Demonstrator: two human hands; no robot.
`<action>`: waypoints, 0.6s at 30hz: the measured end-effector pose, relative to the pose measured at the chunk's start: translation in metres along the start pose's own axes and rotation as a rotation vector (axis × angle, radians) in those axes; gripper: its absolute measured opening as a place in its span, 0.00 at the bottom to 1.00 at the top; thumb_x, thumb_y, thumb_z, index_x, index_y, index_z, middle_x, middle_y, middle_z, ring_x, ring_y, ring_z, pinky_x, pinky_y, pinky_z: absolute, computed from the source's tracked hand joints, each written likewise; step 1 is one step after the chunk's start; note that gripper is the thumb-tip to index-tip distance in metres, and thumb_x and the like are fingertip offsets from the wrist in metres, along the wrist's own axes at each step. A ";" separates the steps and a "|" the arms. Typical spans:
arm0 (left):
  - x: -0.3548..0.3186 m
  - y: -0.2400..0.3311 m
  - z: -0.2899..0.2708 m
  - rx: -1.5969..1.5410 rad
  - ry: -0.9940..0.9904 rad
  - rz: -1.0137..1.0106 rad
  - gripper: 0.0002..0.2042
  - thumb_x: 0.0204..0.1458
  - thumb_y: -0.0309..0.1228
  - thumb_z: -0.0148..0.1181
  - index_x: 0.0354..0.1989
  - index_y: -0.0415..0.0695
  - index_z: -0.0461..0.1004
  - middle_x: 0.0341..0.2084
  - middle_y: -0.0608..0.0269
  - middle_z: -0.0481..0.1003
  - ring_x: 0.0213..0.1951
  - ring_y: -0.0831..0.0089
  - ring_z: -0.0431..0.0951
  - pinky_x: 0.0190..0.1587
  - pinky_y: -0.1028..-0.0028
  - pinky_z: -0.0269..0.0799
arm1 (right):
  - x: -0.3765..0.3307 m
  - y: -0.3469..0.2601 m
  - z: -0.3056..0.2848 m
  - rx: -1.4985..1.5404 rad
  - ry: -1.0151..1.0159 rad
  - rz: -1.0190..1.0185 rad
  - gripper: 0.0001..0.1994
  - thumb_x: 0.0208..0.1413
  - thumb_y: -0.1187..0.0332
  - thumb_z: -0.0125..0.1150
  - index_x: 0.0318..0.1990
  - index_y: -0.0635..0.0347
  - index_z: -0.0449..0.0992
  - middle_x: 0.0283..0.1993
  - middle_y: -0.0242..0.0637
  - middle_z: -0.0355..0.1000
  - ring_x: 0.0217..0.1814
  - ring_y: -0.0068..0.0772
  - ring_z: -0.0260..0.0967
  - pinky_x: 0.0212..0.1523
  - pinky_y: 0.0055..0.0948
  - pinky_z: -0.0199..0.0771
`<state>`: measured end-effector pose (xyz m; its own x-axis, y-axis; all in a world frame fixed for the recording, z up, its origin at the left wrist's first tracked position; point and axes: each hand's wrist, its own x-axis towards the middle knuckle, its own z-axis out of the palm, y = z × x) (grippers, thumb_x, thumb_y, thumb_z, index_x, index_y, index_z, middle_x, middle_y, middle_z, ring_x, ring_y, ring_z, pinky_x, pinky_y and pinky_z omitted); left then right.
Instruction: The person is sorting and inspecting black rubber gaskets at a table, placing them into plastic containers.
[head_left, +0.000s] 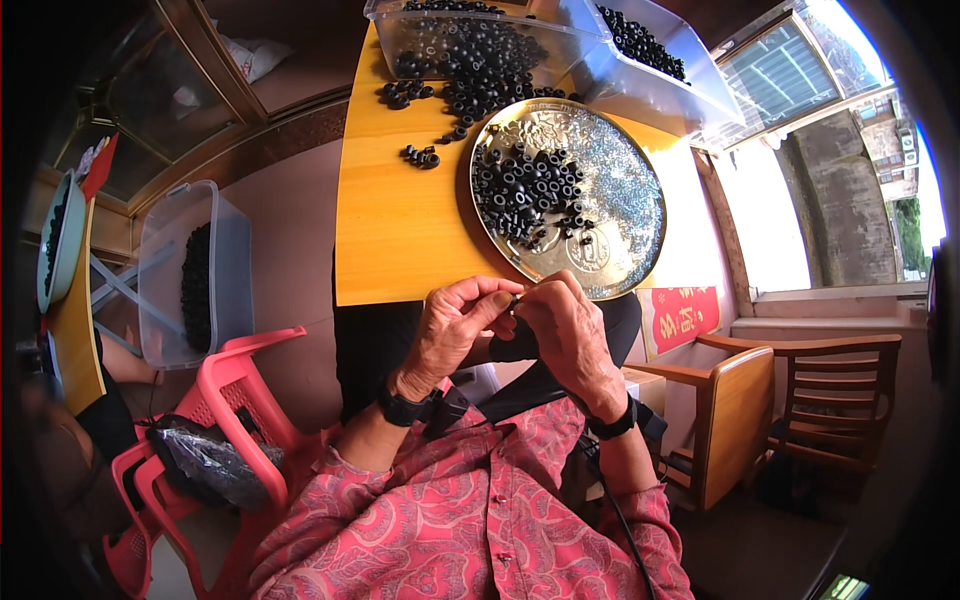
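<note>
My left hand (pixel 452 328) and my right hand (pixel 572 335) meet just off the near edge of the table. Between their fingertips is a small black part (pixel 514 300), mostly hidden by the fingers; both hands pinch at it. Just beyond them lies a round, shiny metal tray (pixel 625 200) with an embossed pattern. On its left half sits a heap of small black ring-shaped pieces (pixel 530 190), with a few smaller black bits (pixel 586 238) at the heap's right edge.
More black rings (pixel 490 95) spill over the yellow table (pixel 385 220) from a clear plastic box (pixel 430 60). A second clear box (pixel 690 105) stands at the far right. At left are a clear tub (pixel 235 270) and a red plastic chair (pixel 240 400); wooden chairs (pixel 735 430) stand at right.
</note>
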<state>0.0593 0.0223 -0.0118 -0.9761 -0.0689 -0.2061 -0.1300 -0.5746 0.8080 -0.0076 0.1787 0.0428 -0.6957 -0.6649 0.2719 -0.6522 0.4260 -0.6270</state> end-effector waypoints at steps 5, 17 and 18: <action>-0.005 0.011 -0.001 -0.141 -0.106 -0.098 0.10 0.61 0.31 0.56 0.46 0.38 0.76 0.27 0.67 0.77 0.27 0.83 0.76 0.31 0.83 0.75 | 0.000 0.003 -0.005 0.228 -0.062 0.056 0.07 0.55 0.72 0.64 0.35 0.63 0.70 0.30 0.39 0.70 0.32 0.35 0.73 0.32 0.29 0.73; 0.003 0.000 -0.006 -0.451 -0.122 -0.134 0.11 0.60 0.32 0.57 0.46 0.37 0.75 0.31 0.61 0.78 0.27 0.80 0.76 0.30 0.81 0.75 | 0.001 -0.005 -0.001 0.705 0.025 0.546 0.07 0.59 0.69 0.62 0.36 0.64 0.74 0.29 0.29 0.72 0.29 0.16 0.68 0.31 0.18 0.69; 0.003 0.000 -0.005 -0.460 -0.112 -0.133 0.11 0.60 0.32 0.57 0.46 0.37 0.75 0.31 0.61 0.78 0.27 0.80 0.76 0.30 0.81 0.75 | -0.001 0.001 0.000 0.700 0.029 0.545 0.07 0.59 0.69 0.62 0.36 0.64 0.74 0.29 0.29 0.72 0.29 0.16 0.68 0.31 0.18 0.69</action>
<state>0.0578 0.0181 -0.0155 -0.9722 0.1033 -0.2101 -0.1893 -0.8749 0.4457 -0.0075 0.1799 0.0418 -0.8696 -0.4588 -0.1826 0.0993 0.1999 -0.9748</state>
